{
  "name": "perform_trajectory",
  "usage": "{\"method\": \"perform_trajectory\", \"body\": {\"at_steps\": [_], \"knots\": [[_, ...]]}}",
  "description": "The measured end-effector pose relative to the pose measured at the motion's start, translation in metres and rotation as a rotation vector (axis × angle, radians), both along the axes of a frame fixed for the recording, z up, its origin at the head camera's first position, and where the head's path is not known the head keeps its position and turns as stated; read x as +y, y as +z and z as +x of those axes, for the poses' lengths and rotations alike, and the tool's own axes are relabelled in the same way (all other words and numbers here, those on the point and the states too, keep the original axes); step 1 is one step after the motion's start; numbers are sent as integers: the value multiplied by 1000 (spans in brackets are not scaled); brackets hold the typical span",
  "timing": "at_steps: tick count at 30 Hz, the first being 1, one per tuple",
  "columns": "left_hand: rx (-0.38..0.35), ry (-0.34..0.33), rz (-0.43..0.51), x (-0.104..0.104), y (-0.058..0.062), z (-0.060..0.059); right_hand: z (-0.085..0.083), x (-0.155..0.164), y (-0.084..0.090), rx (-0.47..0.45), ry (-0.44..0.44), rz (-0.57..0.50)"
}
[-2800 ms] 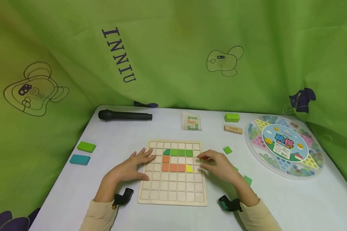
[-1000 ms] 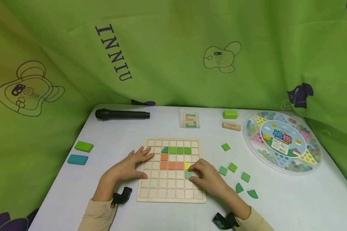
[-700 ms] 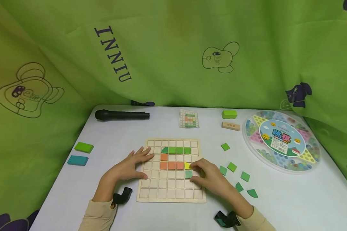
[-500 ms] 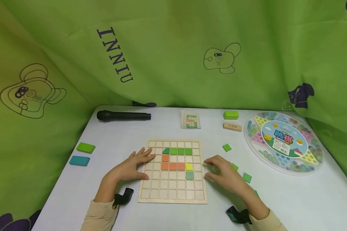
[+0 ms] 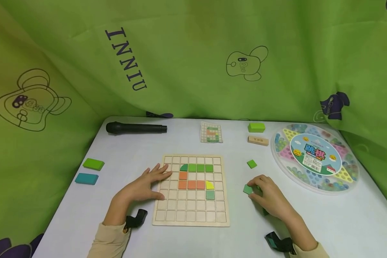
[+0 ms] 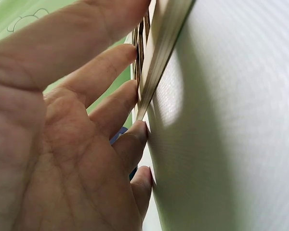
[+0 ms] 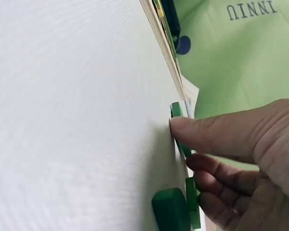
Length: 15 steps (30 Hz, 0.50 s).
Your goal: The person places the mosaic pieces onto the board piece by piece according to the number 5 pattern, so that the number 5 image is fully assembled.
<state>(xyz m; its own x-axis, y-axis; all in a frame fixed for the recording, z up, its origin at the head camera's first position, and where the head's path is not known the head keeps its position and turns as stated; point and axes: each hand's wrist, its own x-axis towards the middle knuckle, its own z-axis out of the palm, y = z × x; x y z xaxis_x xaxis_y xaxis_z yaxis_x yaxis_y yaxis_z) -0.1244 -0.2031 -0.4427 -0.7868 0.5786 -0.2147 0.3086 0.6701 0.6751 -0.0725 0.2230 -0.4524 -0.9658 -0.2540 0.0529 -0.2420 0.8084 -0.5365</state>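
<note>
A square wooden grid board (image 5: 187, 216) lies in the middle of the table. Set in its cells are a dark green rounded tile (image 5: 184, 167), several green and orange squares, a yellow rounded tile (image 5: 209, 185) and a blue-green square (image 5: 210, 195) below it. My left hand (image 5: 145, 184) rests on the board's left edge, fingers spread. Right of the board, my right hand (image 5: 269, 195) pinches a green square tile (image 5: 247, 189) between thumb and index finger at the tabletop; the right wrist view shows the thumb on that tile's edge (image 7: 176, 109). Other green tiles (image 7: 171, 209) are partly hidden by this hand.
A pattern card (image 5: 211, 132) lies behind the board. A black microphone (image 5: 137, 128) is at the back left, green (image 5: 94, 164) and teal (image 5: 86, 178) blocks at left. At right are a loose green tile (image 5: 252, 163), two more blocks and a round marble game box (image 5: 316, 182).
The blue-green square came to the cell below the yellow tile, and my right hand let go of it. That hand then moved right to another green tile. My left hand stayed put.
</note>
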Motion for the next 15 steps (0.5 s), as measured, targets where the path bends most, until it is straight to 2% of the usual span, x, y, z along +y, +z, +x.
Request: {"method": "perform_trajectory", "body": {"at_steps": [7, 15], "knots": [[3, -2, -20, 2, 1, 1, 8, -17, 6, 58, 66, -83], [-1, -2, -14, 1, 0, 0, 11, -54, 5, 23, 215, -140]]}}
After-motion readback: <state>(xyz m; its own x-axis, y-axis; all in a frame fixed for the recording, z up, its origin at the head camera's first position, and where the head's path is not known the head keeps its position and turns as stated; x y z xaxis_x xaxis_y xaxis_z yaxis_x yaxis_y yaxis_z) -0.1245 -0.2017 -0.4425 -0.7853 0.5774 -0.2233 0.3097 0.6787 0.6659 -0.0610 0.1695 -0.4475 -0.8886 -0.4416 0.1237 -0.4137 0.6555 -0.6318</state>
